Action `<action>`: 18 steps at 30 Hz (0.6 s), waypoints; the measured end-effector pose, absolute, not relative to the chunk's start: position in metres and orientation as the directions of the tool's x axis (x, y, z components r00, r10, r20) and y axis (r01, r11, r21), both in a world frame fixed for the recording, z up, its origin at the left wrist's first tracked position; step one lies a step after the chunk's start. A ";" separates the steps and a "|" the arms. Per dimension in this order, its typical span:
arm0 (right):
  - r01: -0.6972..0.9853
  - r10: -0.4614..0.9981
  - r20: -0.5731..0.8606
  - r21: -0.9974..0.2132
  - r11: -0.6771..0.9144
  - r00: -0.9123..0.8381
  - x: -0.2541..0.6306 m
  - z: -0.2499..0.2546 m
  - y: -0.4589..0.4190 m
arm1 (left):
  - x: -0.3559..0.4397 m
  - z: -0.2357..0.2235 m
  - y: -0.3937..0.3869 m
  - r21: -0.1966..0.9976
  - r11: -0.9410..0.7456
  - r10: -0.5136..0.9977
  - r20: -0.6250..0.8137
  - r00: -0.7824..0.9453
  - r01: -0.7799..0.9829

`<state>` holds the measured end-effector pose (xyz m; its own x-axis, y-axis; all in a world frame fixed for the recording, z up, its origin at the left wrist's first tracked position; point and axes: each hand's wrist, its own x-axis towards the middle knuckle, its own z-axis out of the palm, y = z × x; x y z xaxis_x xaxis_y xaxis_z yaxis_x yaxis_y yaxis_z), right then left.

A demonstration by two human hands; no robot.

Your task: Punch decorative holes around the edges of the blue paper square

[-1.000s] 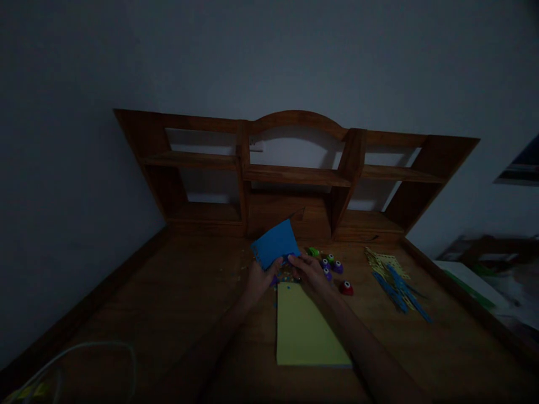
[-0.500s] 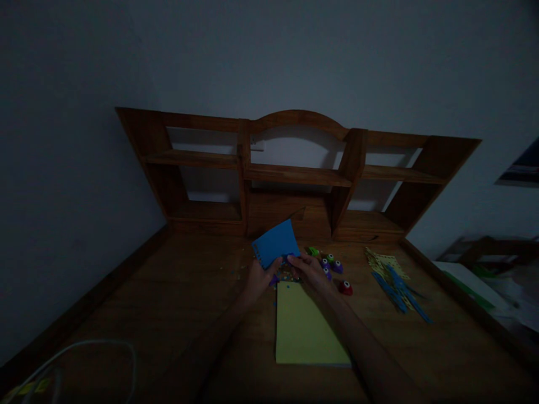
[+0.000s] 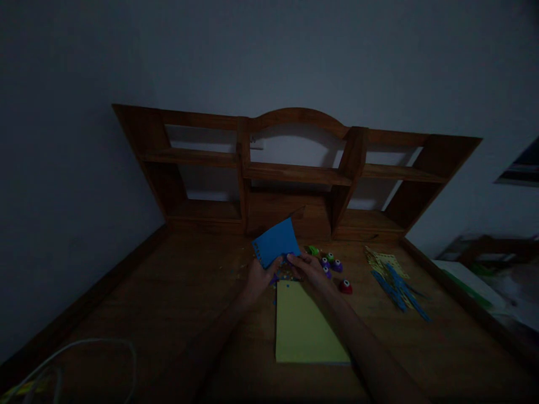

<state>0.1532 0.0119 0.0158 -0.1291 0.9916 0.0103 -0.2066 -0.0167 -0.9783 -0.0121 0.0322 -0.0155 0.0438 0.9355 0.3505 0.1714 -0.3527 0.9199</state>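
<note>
The blue sheet of paper (image 3: 275, 242) is held up above the desk (image 3: 202, 292), tilted, just beyond the far edge of the yellow paper (image 3: 309, 325). The left hand (image 3: 257, 280) pinches it by its lower edge, thumb on top; the right hand (image 3: 314, 272) is closed around what looks, in this dim light, like a purple craft punch (image 3: 290, 257) at the sheet's lower right corner.

The sheet should weigh next to nothing. It spans out from the fingers without drooping, so it is probably thin card or firm paper, stiff enough to carry itself but easy to crease under a hard pinch. A row of small cutouts runs down its left side; that margin is likely the weakest part and could tear if pulled. A flat, light pinch on the solid area close to the edge being worked suits it best.

The punch is probably hard, smooth plastic, compact and heavier than the paper, best taken around its body with the thumb over the top. Similar punches, among them a red one (image 3: 346, 287), stand to the right, near cut blue strips (image 3: 400, 289), which look narrow and floppy.
</note>
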 end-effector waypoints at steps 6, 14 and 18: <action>-0.179 0.994 0.014 -0.984 -0.006 -0.109 0.151 0.021 0.009 | -0.012 -0.016 0.032 0.932 -0.332 0.943 0.329 0.047 0.143; -0.225 0.994 0.027 -0.974 0.002 -0.108 0.151 0.013 0.013 | -0.013 -0.015 0.032 0.930 -0.334 0.943 0.328 0.064 0.152; -0.245 0.994 0.037 -0.969 0.010 -0.104 0.152 0.007 0.015 | -0.014 -0.016 0.033 0.923 -0.351 0.936 0.344 0.070 0.160</action>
<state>0.1518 0.0149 0.0065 -0.1043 0.9939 0.0369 -0.2449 0.0103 -0.9695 -0.0140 0.0333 -0.0156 0.0703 0.9362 0.3443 0.1596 -0.3512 0.9226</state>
